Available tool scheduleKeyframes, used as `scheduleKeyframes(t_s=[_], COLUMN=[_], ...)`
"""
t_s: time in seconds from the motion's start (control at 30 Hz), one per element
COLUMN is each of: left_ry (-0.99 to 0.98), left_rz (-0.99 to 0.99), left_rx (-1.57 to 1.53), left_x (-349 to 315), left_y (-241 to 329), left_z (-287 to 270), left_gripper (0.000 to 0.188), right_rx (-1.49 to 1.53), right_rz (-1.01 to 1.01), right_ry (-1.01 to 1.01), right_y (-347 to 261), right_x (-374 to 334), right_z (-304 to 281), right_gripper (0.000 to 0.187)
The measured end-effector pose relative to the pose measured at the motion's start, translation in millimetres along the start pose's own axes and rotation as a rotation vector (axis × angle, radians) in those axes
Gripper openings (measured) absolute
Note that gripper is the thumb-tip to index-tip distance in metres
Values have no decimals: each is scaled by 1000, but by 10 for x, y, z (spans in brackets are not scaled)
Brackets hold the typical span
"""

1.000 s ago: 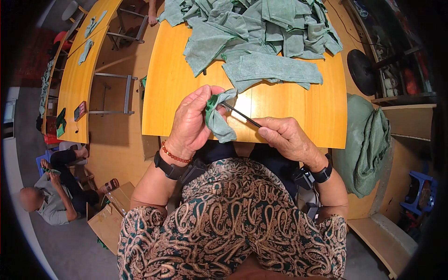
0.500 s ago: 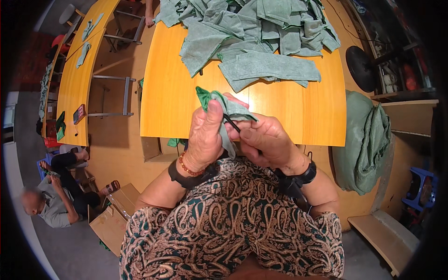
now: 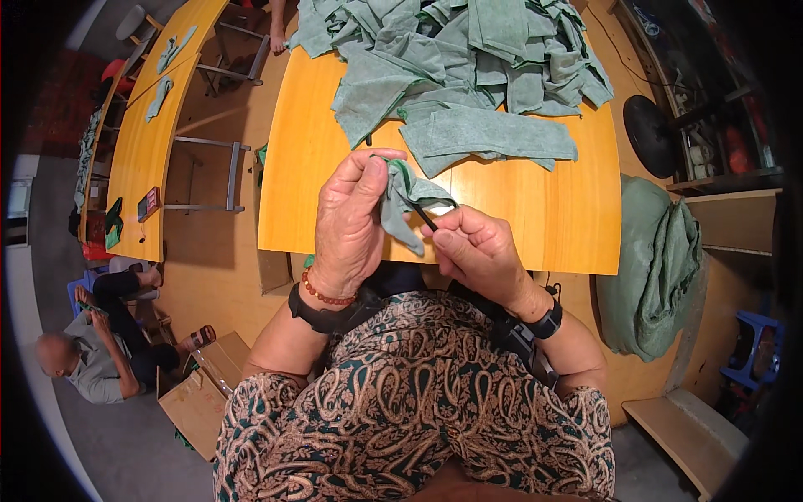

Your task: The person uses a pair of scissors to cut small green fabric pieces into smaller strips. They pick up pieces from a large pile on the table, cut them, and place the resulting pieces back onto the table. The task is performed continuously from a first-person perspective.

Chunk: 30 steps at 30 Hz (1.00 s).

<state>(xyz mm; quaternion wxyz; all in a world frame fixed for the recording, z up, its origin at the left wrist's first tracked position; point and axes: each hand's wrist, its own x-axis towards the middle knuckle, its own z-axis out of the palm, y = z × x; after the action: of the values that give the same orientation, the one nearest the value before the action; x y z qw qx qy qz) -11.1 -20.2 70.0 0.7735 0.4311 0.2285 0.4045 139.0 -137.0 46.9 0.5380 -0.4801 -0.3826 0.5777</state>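
Left hand (image 3: 351,219) gripped a small green cloth piece (image 3: 403,205); right hand (image 3: 478,255) pinched a thin dark tool (image 3: 425,217) at it, apparently mid-trimming above the tabletop (image 3: 318,167); steadiness needed

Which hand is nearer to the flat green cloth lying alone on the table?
Left. The left hand reaches up almost to the flat green cloth; the right hand sits lower, farther from it.

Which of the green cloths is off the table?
The small green cloth pinched in the left hand; the others lie heaped on the yellow table.
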Motion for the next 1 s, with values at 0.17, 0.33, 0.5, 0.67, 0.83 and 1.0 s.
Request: scheduleKeyframes(t_s=[0.17, 0.33, 0.5, 0.67, 0.83, 1.0], left_ry=[62, 29, -15, 61, 49, 52], left_rz=[-11, 10, -1, -8, -33, -38], left_rx=[-66, 50, 95, 98, 101, 72], left_x=[74, 69, 74, 73, 41, -22], left_y=[-21, -2, 5, 18, -3, -119], left_z=[-86, -198, -165, -173, -142, -59], left_gripper=[29, 30, 32, 33, 32, 35], right_rx=[-111, -59, -24, -149, -171, -221], right_rz=[140, 136, 224, 160, 195, 140], right_ry=[-49, -21, -21, -54, -63, -42], right_y=[-184, -457, -381, -244, -180, -53], right_x=[-231, -387, -211, -153, -94, -48], right_z=[-54, -123, -236, -213, -245, -203], right_gripper=[15, 17, 16, 18, 19, 18])
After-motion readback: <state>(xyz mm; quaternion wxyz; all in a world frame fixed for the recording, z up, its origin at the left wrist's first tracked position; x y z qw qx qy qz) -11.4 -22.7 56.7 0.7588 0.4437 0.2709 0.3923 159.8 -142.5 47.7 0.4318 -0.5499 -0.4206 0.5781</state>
